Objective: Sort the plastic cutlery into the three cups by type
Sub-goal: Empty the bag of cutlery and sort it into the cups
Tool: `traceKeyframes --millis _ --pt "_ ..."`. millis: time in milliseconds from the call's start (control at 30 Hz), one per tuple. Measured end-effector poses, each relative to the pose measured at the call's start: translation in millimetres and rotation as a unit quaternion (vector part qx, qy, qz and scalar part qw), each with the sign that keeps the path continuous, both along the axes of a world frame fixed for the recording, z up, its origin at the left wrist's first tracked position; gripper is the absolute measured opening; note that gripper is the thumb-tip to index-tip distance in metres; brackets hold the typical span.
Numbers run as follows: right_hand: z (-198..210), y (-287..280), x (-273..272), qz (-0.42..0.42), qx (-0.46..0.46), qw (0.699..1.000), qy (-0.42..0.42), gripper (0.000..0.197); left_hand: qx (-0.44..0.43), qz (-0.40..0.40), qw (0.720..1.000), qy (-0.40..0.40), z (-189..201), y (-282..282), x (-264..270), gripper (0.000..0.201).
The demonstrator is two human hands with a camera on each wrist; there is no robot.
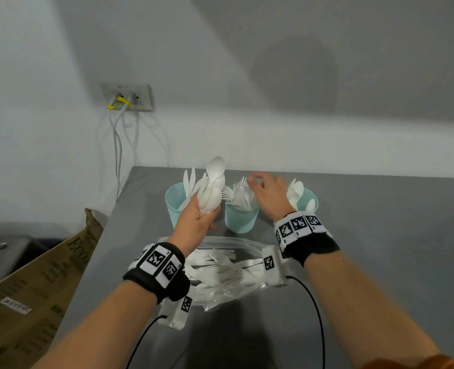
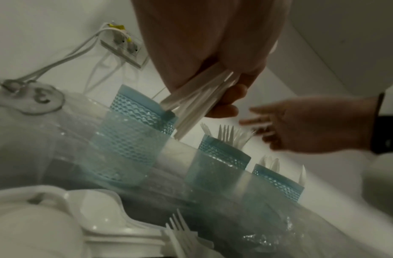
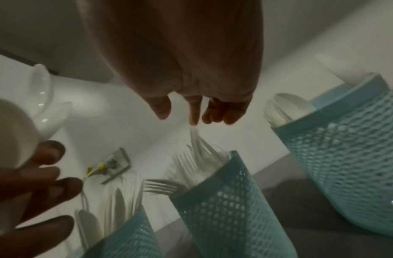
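Three teal perforated cups stand in a row on the grey table. The left cup holds knives, the middle cup forks, the right cup spoons. My left hand grips a bundle of white spoons by the handles, bowls up, in front of the left cup. My right hand hovers over the middle cup with fingers loosely spread. One fork's end sits right at the index fingertip, and nothing is held.
A clear plastic bag of mixed white cutlery lies between my wrists near the front. A cardboard box leans off the table's left edge. A wall socket with cables hangs behind the left corner.
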State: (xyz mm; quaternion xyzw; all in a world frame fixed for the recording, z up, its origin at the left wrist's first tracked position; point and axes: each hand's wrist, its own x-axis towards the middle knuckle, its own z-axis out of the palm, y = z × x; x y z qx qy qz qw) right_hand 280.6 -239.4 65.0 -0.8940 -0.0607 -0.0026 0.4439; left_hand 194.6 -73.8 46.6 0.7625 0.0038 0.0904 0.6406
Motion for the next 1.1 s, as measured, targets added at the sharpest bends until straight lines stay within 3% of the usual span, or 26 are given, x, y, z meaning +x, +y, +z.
traceKeyframes --millis 67,133,233,333,467,567,633,700,800,900,967,1000,1100 --pt "11.7 1.2 -9.4 0.007 0.023 0.998 -0.054 0.033 0.017 -0.022 0.999 -0.018 1.9 -2.6 -1.4 0.03" --pt "30.2 7.1 -22.7 0.068 0.115 0.983 -0.122 0.035 0.043 -0.037 0.998 -0.035 3.1 -6.1 -1.7 0.037" --pt "40.8 14.3 -31.8 0.127 0.157 0.969 -0.144 0.033 0.074 -0.037 0.996 -0.026 1.5 -11.3 1.7 0.031" --pt "31.9 13.4 -33.3 0.122 0.107 0.98 -0.114 0.034 0.05 -0.04 0.998 0.011 -3.6 -18.1 7.4 0.023" --pt "27.4 1.9 -40.4 0.134 0.153 0.978 -0.054 0.041 0.023 -0.051 0.998 0.024 -0.3 -33.5 6.9 0.021" --pt "20.6 -11.6 -47.7 0.133 0.134 0.982 -0.011 0.084 -0.034 -0.051 0.998 0.03 7.3 -50.0 8.7 0.028" --pt "12.6 -17.7 -51.7 0.131 0.152 0.979 0.039 0.095 -0.067 -0.072 0.995 0.027 11.4 -64.4 12.1 0.023" --pt "9.4 -24.7 -52.4 0.124 0.206 0.968 0.073 0.077 0.002 -0.107 0.994 0.028 16.7 -79.4 13.8 0.014" --pt "13.9 -39.1 -46.2 0.057 0.248 0.964 0.079 0.038 0.019 -0.14 0.988 0.057 24.6 -99.5 20.8 0.03" --pt "15.3 -56.3 -31.9 -0.053 0.228 0.972 0.033 0.03 0.035 -0.161 0.983 0.086 27.3 -114.2 34.2 0.029" --pt "17.6 -68.2 -22.4 -0.098 0.207 0.973 0.017 0.021 0.116 -0.187 0.972 0.087 21.7 -122.4 45.2 0.015" --pt "18.6 -75.7 -17.3 -0.12 0.201 0.972 0.016 0.019 0.201 -0.195 0.957 0.079 18.0 -125.9 50.0 0.016" --pt "20.1 -100.4 -2.5 -0.192 0.177 0.965 0.016 0.025 0.45 -0.186 0.873 0.035 3.9 -132.4 58.9 0.042"
